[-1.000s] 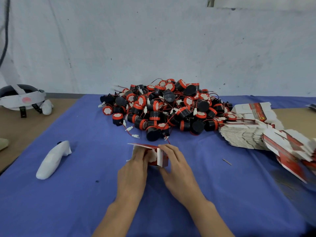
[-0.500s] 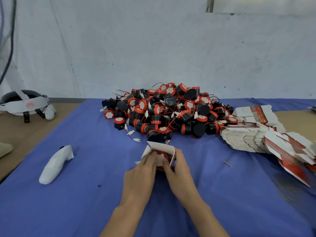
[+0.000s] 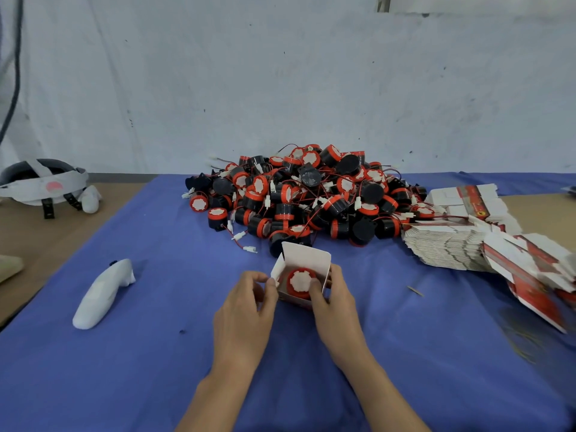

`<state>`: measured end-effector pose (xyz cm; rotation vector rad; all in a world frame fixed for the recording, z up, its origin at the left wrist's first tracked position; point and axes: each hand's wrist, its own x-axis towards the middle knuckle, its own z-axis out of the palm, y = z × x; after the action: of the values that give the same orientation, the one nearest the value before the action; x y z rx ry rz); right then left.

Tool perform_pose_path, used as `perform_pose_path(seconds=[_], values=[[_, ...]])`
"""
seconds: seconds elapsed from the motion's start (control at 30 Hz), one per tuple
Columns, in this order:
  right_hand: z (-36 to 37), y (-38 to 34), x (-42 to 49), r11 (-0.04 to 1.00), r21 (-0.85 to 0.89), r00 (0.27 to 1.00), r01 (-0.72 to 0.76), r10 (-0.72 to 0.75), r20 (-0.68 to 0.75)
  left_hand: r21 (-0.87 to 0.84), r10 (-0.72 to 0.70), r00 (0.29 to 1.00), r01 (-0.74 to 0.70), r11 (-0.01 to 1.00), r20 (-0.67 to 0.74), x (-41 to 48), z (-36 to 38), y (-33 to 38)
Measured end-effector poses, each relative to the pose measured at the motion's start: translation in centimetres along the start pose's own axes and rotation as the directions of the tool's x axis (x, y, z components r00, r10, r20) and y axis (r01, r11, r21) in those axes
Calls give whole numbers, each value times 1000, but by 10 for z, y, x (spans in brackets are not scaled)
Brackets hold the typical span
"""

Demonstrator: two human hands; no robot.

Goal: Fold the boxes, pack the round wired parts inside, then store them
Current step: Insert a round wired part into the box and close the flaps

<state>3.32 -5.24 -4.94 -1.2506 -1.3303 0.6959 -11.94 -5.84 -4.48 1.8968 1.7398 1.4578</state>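
The left hand had its thumb and fingertips curled in, pinching the small side flap on the left edge of a little cardboard box. The right hand gripped the box from the other side, with fingers wrapped round its right wall and the thumb lying over the open top. The box stood on the blue cloth between the two hands, its white lid flap upright at the far side. Inside it sat one round part, its red rim and white face pointing up; the thumb touched its near edge. Just beyond the box lay a big heap of round parts, black and red, tangled with thin red wires and white plugs. To the right of the heap, touching it, rested a slumped stack of flat boxes, white and red, fanning out toward the cloth's right edge. Well to the left of the hands lay a white controller on the cloth. Farther off, on the bare brown table near the left corner, sat a headset with a grey strap. A pale, scuffed wall stood behind everything.
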Motion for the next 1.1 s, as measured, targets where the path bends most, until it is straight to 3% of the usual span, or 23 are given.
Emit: perform_pose_path(seconds=[0.2, 0.43, 0.57, 0.77, 1.1], values=[[-1, -1, 0, 1000, -27, 1000, -2, 3, 27, -5, 125, 991, -126, 992, -40, -1, -1, 4], [-2, -2, -1, 999, -40, 999, -3, 5, 40, 296, 372, 925, -335, 894, -76, 0, 0, 11], [-3, -4, -3, 998, -58, 999, 16, -13, 42, 427, 324, 945, -276, 861, -43, 1, 4, 11], [-1, -4, -2, 995, -104, 999, 6, -1, 45, 439, 266, 964, -243, 865, 10, 1, 3, 14], [-2, -3, -2, 992, -121, 999, -30, 34, 32, 437, 342, 939, -324, 839, 41, 0, 2, 12]])
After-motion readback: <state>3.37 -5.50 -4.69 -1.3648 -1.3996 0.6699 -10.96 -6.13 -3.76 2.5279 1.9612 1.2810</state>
